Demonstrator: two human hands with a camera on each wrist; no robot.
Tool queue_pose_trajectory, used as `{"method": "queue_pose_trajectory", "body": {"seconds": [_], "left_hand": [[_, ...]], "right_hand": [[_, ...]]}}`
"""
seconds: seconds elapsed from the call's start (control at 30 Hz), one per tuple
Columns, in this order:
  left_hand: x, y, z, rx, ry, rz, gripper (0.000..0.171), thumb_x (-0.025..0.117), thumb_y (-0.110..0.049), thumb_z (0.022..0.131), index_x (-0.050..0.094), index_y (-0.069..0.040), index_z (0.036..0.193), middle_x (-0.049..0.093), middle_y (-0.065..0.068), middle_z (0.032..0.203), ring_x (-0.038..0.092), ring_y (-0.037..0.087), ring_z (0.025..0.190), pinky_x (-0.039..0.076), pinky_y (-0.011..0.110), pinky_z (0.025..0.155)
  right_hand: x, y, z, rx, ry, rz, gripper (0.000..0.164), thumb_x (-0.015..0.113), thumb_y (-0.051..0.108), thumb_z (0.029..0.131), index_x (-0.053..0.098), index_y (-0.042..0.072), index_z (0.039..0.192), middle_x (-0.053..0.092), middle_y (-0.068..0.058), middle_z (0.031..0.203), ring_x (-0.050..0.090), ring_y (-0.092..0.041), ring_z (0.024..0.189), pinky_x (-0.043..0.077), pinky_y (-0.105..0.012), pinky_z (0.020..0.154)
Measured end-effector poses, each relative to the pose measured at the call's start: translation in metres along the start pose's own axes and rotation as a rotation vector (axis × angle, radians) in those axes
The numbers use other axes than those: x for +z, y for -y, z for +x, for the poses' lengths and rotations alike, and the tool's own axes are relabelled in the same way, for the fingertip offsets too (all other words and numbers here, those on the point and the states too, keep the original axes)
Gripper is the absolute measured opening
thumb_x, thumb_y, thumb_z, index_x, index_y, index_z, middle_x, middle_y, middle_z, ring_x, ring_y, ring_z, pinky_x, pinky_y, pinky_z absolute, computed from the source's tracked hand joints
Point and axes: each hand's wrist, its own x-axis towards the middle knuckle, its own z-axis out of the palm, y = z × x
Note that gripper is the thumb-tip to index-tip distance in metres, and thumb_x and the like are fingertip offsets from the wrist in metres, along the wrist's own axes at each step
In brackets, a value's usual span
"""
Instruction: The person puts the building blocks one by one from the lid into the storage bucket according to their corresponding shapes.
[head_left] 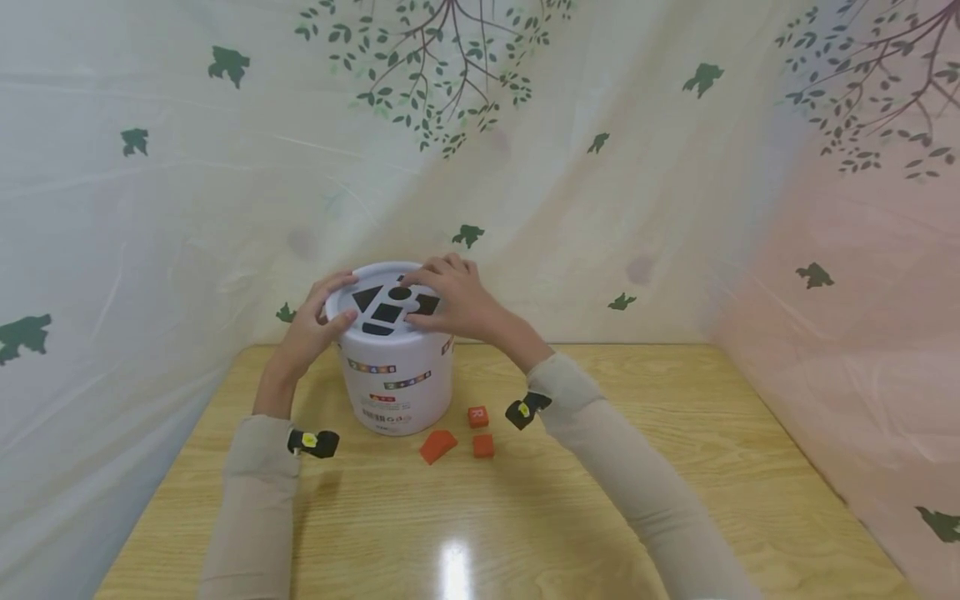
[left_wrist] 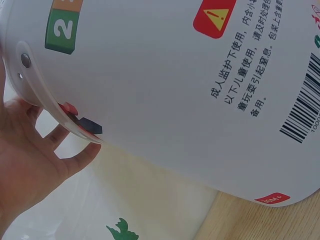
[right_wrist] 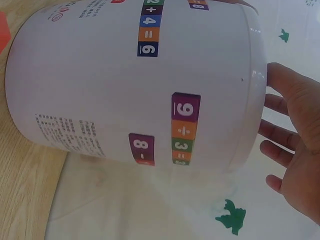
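A white bucket (head_left: 397, 387) printed with colourful number tiles stands upright on the table. Its white lid (head_left: 382, 274) has dark cut-outs, among them a triangle, a circle and squares. My left hand (head_left: 309, 321) holds the bucket's upper left edge, thumb over the lid and fingers spread around the side by the white handle (left_wrist: 52, 107). Over the lid's right part lies my right hand (head_left: 465, 298), its thumb and a fingertip touching the top near the cut-outs. In the right wrist view, the fingers (right_wrist: 280, 135) reach across the lid end; no block shows among them.
Three red-orange blocks lie in front of the bucket: a lettered square one (head_left: 477, 417), a plain square one (head_left: 483, 447) and an angular one (head_left: 438, 447). Behind the wooden table (head_left: 637, 467) hangs a pale curtain (head_left: 562, 225) with leaf and branch prints.
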Motion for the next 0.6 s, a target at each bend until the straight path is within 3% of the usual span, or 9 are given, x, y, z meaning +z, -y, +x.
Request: {"method": "queue_pose_trajectory", "body": {"seconds": [0.4, 0.6], "left_hand": [[0.000, 0.000, 0.000, 0.001, -0.002, 0.010, 0.067, 0.061, -0.023, 0.095, 0.036, -0.013, 0.157, 0.017, 0.008, 0.170, 0.023, 0.041, 0.152, 0.025, 0.068, 0.122], [0.000, 0.000, 0.001, 0.003, -0.001, 0.005, 0.068, 0.061, -0.022, 0.095, 0.036, -0.013, 0.158, 0.016, 0.009, 0.169, 0.022, 0.041, 0.152, 0.024, 0.068, 0.122]], "right_hand": [[-0.003, -0.030, -0.041, -0.019, -0.142, 0.068, 0.048, 0.075, 0.032, 0.091, 0.063, 0.015, 0.134, 0.060, -0.009, 0.129, 0.043, -0.026, 0.119, 0.033, -0.051, 0.106], [0.004, -0.047, -0.061, 0.009, -0.123, 0.059, 0.058, 0.074, 0.034, 0.092, 0.056, 0.012, 0.142, 0.062, -0.010, 0.130, 0.045, -0.027, 0.120, 0.033, -0.052, 0.108]]}}
